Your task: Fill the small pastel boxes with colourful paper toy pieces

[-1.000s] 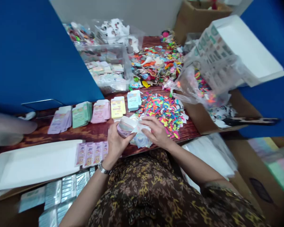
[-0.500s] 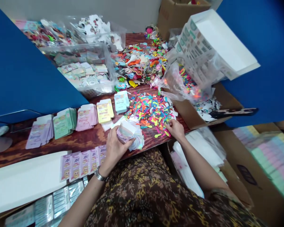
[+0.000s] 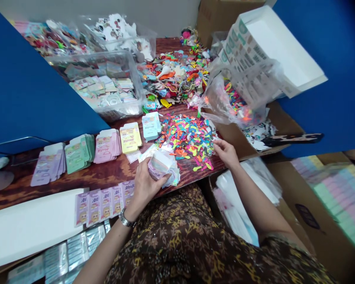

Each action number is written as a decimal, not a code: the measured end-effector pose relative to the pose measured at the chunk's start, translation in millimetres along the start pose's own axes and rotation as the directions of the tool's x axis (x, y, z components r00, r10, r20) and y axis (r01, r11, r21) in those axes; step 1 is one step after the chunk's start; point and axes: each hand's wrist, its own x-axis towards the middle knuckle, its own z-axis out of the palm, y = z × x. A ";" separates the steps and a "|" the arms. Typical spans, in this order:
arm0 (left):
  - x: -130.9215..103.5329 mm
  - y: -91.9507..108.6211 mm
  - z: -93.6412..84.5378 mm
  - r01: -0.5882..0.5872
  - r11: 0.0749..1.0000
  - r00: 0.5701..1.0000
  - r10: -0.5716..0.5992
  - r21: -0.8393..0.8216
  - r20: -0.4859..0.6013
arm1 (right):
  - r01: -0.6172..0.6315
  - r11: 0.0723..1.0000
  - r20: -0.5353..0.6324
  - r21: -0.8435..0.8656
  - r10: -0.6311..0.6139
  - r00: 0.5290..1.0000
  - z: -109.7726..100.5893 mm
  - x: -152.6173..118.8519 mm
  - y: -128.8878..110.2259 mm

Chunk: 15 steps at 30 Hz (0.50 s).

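Note:
My left hand (image 3: 146, 179) is closed around a small purple printed carton (image 3: 156, 172), whose open top faces up. Beneath and beside that carton lie shiny clear packets (image 3: 174, 175) on the wooden table. My right hand (image 3: 226, 153) is at the right edge of a pile of small colourful plastic clips (image 3: 186, 134). Its thumb and fingertips are pinched together; what they hold, if anything, is too small to make out. Behind the carton stand blue cartons (image 3: 150, 126) and yellow cartons (image 3: 130, 138).
Pink (image 3: 106, 146), green (image 3: 79, 154) and purple flat cartons (image 3: 48, 163) line the left. Several filled purple boxes (image 3: 106, 203) stand in a white tray (image 3: 32, 225). Mixed trinkets (image 3: 177, 75) and a clear bin (image 3: 137, 85) are behind. A cardboard box (image 3: 239, 146) borders the right.
My right hand has shifted right and slightly away from me along the clip pile's edge. My left hand still holds the carton, in nearly the same place.

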 end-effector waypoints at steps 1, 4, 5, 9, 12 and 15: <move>0.0 0.4 0.3 0.000 1.000 1.000 -0.001 0.003 0.003 | -0.010 0.999 -0.008 -0.051 0.010 1.000 -2.9 -1.6 2.4; -0.5 0.0 1.3 0.000 1.000 1.000 0.000 0.012 0.006 | -0.055 0.978 -0.036 -0.201 0.048 0.998 -4.5 -7.8 7.9; -0.8 -0.5 1.8 -0.004 1.000 1.000 0.004 0.014 0.008 | -0.078 0.963 -0.045 -0.259 0.069 0.997 -2.8 -9.5 8.9; -1.8 -1.7 5.5 -0.043 0.999 0.999 0.043 0.014 0.000 | -0.139 0.889 -0.054 -0.437 0.128 0.990 6.4 -11.7 8.6; -2.2 -0.7 8.5 -0.063 0.998 0.998 0.063 0.011 -0.008 | -0.113 0.888 -0.025 -0.447 0.114 0.993 8.7 -9.9 5.4; -2.2 0.9 9.8 -0.069 0.998 0.998 0.069 0.008 -0.007 | -0.086 0.900 0.003 -0.427 0.097 0.995 6.0 -8.6 -2.0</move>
